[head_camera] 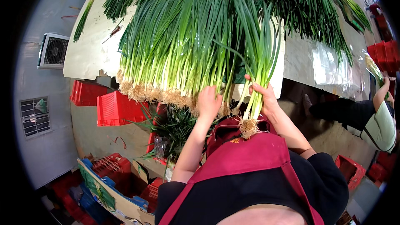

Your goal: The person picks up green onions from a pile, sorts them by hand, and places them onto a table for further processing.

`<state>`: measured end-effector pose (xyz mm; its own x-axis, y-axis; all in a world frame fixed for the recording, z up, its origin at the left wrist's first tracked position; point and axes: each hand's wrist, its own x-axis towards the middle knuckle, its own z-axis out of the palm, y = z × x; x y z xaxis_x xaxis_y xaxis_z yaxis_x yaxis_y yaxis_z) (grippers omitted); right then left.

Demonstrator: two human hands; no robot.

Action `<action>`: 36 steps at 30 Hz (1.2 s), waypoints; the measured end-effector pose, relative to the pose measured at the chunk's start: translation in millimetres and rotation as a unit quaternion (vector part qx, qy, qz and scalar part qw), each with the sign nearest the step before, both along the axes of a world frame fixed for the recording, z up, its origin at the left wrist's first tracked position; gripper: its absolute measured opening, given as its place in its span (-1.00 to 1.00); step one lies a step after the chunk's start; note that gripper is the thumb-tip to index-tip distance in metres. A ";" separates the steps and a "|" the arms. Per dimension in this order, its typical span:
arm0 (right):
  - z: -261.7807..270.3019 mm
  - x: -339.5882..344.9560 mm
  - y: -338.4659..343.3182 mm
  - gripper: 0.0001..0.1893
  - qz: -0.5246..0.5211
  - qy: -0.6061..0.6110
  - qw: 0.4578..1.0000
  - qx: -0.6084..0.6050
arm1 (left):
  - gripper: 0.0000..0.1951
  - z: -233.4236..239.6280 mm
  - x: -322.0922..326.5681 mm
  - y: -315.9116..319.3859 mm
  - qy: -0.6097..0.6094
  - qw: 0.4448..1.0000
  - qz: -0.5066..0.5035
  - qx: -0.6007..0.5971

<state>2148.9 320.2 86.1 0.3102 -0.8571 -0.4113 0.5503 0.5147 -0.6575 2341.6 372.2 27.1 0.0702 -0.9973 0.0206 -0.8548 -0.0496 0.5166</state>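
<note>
My right hand (265, 96) grips a small bunch of green garlic stalks (258, 65), its roots hanging in front of my red apron (240, 154). The bunch is held nearly upright in the picture, and the long leaves reach over the table. My left hand (208, 102) is curled at the root end of a wide row of green garlic (175, 50). Its fingertips touch pale stems there; whether they pinch one is hidden. Dry, tan roots (137, 90) overhang the near edge of the table (86, 59).
A knife (115, 31) lies left of the row. More leafy bundles (303, 9) cover the far right. Red crates (120, 109) stand on the floor at left, beside a heap of leaf scraps (178, 125). At right, another person (379, 122) holds a bundle.
</note>
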 end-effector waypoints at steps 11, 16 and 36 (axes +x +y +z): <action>-58.1 2.9 7.5 -0.75 -0.001 0.045 0.987 0.154 | -0.65 44.3 -49.9 15.2 0.183 0.954 -0.208 0.118; -57.5 1.4 5.9 -0.78 -0.012 0.015 0.986 0.163 | -0.78 43.9 -36.5 6.7 0.299 0.945 -0.052 0.122; 22.3 -13.4 18.8 -0.68 0.023 -0.003 0.999 -0.027 | -0.69 65.8 -25.2 16.4 0.413 0.861 -0.156 0.252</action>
<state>2135.5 339.0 108.5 0.3520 -0.8626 -0.3633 0.5312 0.5037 -0.6813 2316.5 388.6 93.0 -0.4201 -0.8381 -0.3480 -0.2182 -0.2790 0.9352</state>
